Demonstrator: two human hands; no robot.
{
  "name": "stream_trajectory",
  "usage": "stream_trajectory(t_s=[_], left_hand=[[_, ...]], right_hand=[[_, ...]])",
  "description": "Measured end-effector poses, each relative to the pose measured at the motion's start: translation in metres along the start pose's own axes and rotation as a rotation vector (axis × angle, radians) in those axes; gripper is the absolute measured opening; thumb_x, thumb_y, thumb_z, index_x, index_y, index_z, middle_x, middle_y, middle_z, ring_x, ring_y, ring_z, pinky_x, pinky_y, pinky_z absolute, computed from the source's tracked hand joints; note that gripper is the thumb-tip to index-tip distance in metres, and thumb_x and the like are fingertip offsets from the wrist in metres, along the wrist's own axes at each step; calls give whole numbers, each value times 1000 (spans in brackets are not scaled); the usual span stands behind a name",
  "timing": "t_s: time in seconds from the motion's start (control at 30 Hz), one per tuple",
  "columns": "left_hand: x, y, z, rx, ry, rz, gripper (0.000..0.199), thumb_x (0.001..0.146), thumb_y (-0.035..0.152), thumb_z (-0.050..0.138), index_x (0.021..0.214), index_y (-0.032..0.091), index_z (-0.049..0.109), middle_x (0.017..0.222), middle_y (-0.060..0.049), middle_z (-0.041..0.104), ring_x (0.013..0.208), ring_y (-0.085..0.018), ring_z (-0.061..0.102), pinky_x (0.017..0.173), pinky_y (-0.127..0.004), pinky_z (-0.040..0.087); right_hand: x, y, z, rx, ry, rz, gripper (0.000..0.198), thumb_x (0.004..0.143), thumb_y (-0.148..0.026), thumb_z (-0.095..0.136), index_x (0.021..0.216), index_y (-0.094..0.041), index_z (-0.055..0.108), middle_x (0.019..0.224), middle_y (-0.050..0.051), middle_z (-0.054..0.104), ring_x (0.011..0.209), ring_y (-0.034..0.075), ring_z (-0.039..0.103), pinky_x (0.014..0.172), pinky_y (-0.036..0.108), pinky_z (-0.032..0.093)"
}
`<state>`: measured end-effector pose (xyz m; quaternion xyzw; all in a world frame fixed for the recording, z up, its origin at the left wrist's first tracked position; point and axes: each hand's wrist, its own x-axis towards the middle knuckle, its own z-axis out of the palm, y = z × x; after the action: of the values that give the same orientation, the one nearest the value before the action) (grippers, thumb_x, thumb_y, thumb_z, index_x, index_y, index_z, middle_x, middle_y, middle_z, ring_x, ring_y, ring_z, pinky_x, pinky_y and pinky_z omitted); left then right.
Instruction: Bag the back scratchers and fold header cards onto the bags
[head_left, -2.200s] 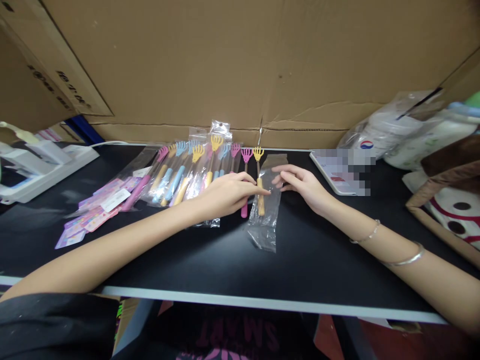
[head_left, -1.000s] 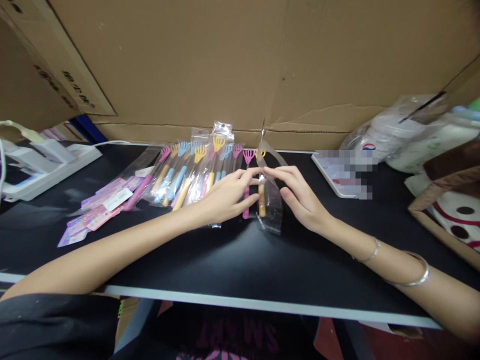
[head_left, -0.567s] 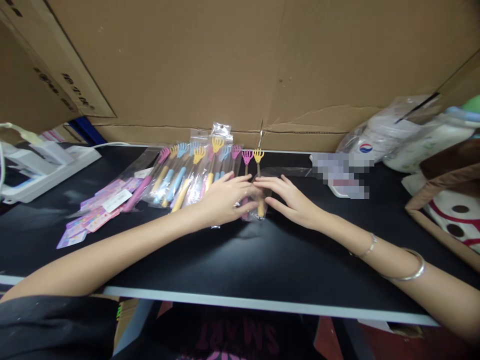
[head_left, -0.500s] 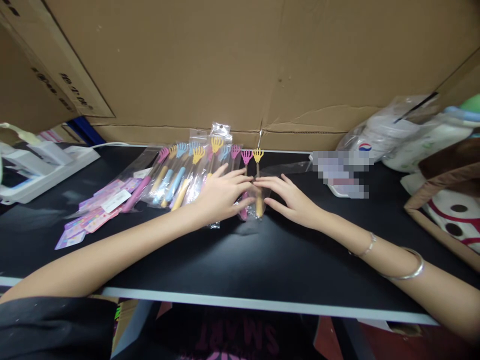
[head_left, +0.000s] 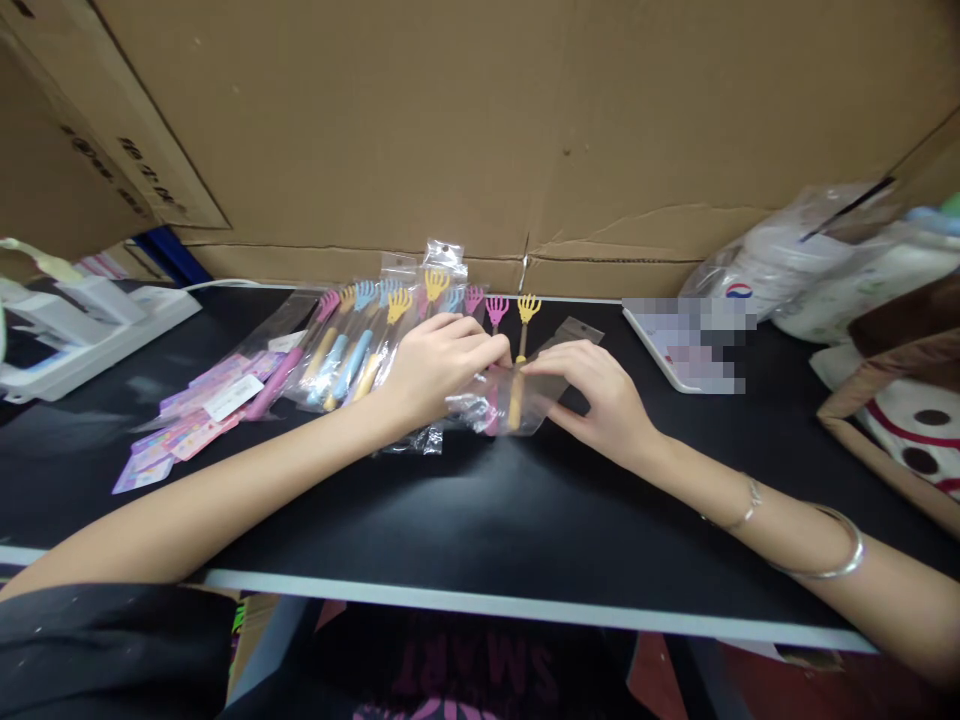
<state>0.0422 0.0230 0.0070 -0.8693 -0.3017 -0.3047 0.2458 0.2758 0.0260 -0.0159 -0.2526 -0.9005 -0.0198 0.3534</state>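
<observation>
My left hand (head_left: 446,360) is closed, its fingertips pinching a clear plastic bag (head_left: 536,405). Opposite it, my right hand (head_left: 600,395) has curled fingers pressed on the right part of the same bag. Beneath or within this bag are the handles of a yellow back scratcher (head_left: 517,395) and a pink back scratcher (head_left: 496,312); I cannot tell which is inside. To the left lie several bagged back scratchers in yellow, blue and pink, among them a blue one (head_left: 351,370) and a yellow one (head_left: 400,305). My left hand partly covers the row.
Coloured cards (head_left: 180,430) and a white label (head_left: 234,398) lie at the left, near a white power strip (head_left: 150,325). A phone-like white slab (head_left: 660,350), partly pixelated, lies right. Bagged cups (head_left: 780,260) and a brown-strapped bag (head_left: 900,400) stand far right. Cardboard (head_left: 450,130) walls the black table's back.
Both hands have gone from spread fingers to pinching the clear bag. The bag is now lifted and bunched over the handles, and the yellow back scratcher's head has shifted slightly right.
</observation>
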Motion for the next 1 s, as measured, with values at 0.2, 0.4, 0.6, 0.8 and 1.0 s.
stream_trajectory(t_s=[0.2,0.4,0.6,0.8,1.0], left_hand=[[0,1,-2,93,-34,118,21,99,27,49,86,19,63,82,0,70,84,-15,64,76,-28,46],[0,4,-2,117,55,200,20,99,25,51,81,20,60,81,2,70,79,-13,61,64,-25,41],[-1,8,-8,172,184,351,15,95,14,55,84,22,61,77,4,68,69,-10,57,57,-25,37],[0,11,-6,75,-80,411,27,99,17,46,84,28,64,84,6,71,78,-9,66,65,-24,48],[3,13,-7,-106,-57,410,23,96,17,49,83,28,64,87,6,73,91,-10,69,83,-26,56]], right_hand=[[1,-3,-1,-115,42,-68,16,88,-9,57,92,-23,62,91,3,69,92,21,60,76,34,48],[1,-1,0,-265,100,6,9,89,-16,62,85,-23,64,89,4,64,92,23,54,75,36,41],[0,0,-1,-222,82,53,6,89,-19,59,85,-23,62,83,3,58,76,19,52,63,33,38],[-2,-1,0,-63,60,117,15,93,-20,53,80,-24,59,68,0,53,65,17,49,60,31,39],[0,-4,-3,50,141,75,18,94,-21,53,78,-25,61,63,0,54,65,17,50,60,32,42]])
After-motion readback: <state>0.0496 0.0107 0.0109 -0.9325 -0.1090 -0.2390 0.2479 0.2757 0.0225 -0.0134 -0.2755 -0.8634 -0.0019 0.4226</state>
